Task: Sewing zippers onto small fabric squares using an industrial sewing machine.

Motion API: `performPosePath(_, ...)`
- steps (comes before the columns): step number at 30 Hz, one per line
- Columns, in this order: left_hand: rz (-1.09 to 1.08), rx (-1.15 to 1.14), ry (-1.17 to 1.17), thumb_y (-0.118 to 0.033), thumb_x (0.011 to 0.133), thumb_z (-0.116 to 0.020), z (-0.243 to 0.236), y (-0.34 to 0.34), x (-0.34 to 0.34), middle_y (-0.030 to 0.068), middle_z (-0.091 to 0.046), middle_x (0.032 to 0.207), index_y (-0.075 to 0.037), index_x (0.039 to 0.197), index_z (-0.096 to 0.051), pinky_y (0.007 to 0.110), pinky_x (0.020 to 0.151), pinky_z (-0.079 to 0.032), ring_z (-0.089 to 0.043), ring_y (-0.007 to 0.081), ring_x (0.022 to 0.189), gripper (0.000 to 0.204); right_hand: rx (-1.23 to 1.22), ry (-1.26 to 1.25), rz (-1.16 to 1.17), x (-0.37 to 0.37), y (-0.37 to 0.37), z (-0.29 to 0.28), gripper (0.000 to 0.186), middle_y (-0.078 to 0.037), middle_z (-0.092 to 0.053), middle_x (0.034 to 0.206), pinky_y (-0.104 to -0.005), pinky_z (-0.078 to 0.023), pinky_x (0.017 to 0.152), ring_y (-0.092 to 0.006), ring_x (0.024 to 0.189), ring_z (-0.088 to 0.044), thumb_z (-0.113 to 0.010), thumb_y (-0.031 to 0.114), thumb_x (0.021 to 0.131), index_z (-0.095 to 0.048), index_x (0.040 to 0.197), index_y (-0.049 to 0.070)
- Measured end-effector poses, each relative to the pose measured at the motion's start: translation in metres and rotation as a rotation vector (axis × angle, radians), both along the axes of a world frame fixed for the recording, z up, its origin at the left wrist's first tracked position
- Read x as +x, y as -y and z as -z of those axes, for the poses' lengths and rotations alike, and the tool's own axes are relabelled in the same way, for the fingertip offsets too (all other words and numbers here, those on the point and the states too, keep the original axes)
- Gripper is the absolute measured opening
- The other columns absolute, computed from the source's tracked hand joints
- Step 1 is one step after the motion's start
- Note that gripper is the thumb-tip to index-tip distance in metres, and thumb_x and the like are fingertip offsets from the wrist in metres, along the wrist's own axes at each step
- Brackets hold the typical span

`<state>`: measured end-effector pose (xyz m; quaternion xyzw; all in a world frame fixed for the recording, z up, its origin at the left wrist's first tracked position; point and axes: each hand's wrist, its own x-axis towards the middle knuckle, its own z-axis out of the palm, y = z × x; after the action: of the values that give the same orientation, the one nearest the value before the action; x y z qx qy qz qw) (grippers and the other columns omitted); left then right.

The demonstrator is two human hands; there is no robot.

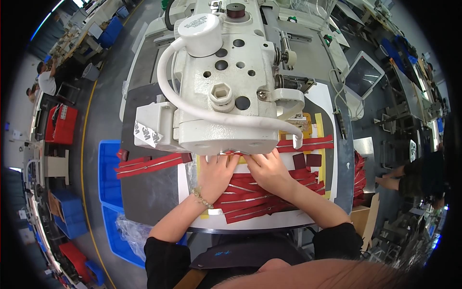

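Both hands reach under the front of a white industrial sewing machine [226,130]. My left hand [216,176], with a beaded bracelet at the wrist, and my right hand [269,169] have their fingers closed in toward a small bit of red zipper [232,153] at the machine's lower edge. The machine head hides their fingertips. Below my right hand, a pile of red zippers [248,198] with silvery teeth is spread over the white work surface [284,220]. More red zippers [154,165] lie left of my left hand. Two dark red fabric tabs [306,161] lie right of my right hand.
Blue bins [109,192] stand on the floor at the left, one with clear plastic film [132,233]. A screen [364,74] is at the far right. More red zippers [359,176] hang beyond the table's right side, near a cardboard box [365,219]. Other people sit or stand farther off.
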<state>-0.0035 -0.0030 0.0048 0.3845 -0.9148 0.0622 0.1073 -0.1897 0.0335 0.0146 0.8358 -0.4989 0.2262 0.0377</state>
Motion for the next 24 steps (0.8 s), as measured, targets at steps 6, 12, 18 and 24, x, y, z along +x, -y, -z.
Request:
performPosePath(6,0.006,-0.097,0.007,-0.018,0.081,-0.055,0.003,0.004,0.007,0.0001,-0.054,0.102,-0.021,0.121,-0.058,0.050,0.089,-0.034,-0.052,0.0178,0.095,0.041,0.162,0.145,-0.126,-0.014,-0.002,-0.001,0.036,-0.011,-0.057,0.107,-0.0475,-0.035,0.102,-0.0259,0.105,-0.053,-0.069,0.012,0.069,-0.058,0.102,0.003)
performPosePath(12,0.022,0.223,-0.005,-0.034,0.086,-0.057,-0.004,0.029,0.021,0.0036,-0.066,0.102,-0.018,0.115,-0.064,0.048,0.088,-0.035,-0.057,0.0158,0.099,0.033,0.064,0.173,-0.135,-0.015,0.008,0.003,0.033,-0.008,-0.058,0.103,-0.0469,-0.034,0.102,-0.0249,0.105,-0.055,-0.067,0.009,0.070,-0.059,0.102,0.005)
performPosePath(18,0.029,0.391,-0.013,-0.059,0.083,-0.053,0.005,0.073,0.030,0.0057,-0.065,0.109,-0.015,0.111,-0.067,0.035,0.100,-0.037,-0.056,0.0220,0.109,0.054,0.030,0.218,-0.124,-0.022,0.020,0.005,0.026,-0.010,-0.060,0.102,-0.0441,-0.038,0.100,-0.0253,0.102,-0.056,-0.066,0.006,0.071,-0.061,0.096,0.004)
performPosePath(24,0.070,0.699,-0.059,-0.062,0.076,-0.061,0.010,0.098,0.024,0.0030,-0.062,0.117,-0.015,0.115,-0.064,0.036,0.095,-0.042,-0.054,0.0218,0.114,0.061,0.048,0.297,-0.154,-0.030,0.021,0.010,0.021,-0.012,-0.060,0.107,-0.0372,-0.050,0.084,-0.0284,0.103,-0.058,-0.065,0.005,0.073,-0.059,0.093,0.004)
